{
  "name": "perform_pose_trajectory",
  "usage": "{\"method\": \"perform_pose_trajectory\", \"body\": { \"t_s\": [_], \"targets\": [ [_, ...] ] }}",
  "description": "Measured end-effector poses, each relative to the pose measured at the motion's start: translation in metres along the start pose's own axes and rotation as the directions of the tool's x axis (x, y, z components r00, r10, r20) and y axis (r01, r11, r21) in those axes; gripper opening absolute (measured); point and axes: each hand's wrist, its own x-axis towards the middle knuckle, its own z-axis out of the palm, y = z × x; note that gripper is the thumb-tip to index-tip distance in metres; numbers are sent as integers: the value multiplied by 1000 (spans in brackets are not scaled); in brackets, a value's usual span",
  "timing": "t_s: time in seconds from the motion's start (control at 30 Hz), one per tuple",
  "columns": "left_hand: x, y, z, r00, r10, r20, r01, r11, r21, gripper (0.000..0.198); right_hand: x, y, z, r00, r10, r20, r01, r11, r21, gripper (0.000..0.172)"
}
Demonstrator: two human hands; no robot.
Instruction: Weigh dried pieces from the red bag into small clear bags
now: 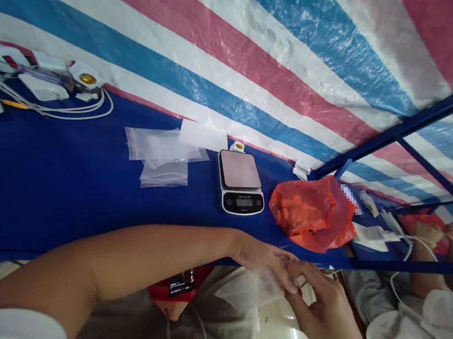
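In front of my lap, below the table edge, hangs a thin, clear plastic bag (244, 290). My left hand (268, 258) reaches across with its fingers closed on the bag's right end. My right hand (321, 299) meets it there, thumb and fingers pinched at the same end. The fingertips of both hands touch, and they hide part of what lies between them. A kitchen scale (240, 172) with a pinkish plate and dark display sits on the blue table, with nothing on it. Right of it, near my hands, lies a crumpled orange-red plastic bag (311, 211); its contents are mostly hidden.
Clear zip bags (164, 175) and a white sheet (204, 133) lie left of the scale. Cables (93, 110) and white devices (42, 85) crowd the far left. A blue metal frame (438, 164) stands at right; beyond it are another person's hands (443, 232).
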Motion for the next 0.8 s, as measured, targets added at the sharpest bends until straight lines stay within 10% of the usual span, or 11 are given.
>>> {"method": "perform_pose_trajectory", "body": {
  "t_s": [0.2, 0.43, 0.8],
  "targets": [
    [6, -6, -7, 991, -107, 85, 118, 983, -143, 52, 4, -13, 0, 963, 220, 157, -249, 948, 199, 22],
    [6, -4, -3, 967, -159, 199, 175, 982, -65, 50, 15, -13, -9, 919, 129, 373, -200, 967, 159, 17],
    [-2, 8, 2, 985, -136, 102, 143, 988, -64, 51, 21, -16, -12, 965, -11, 264, 9, 1000, 11, 32]
  ]
}}
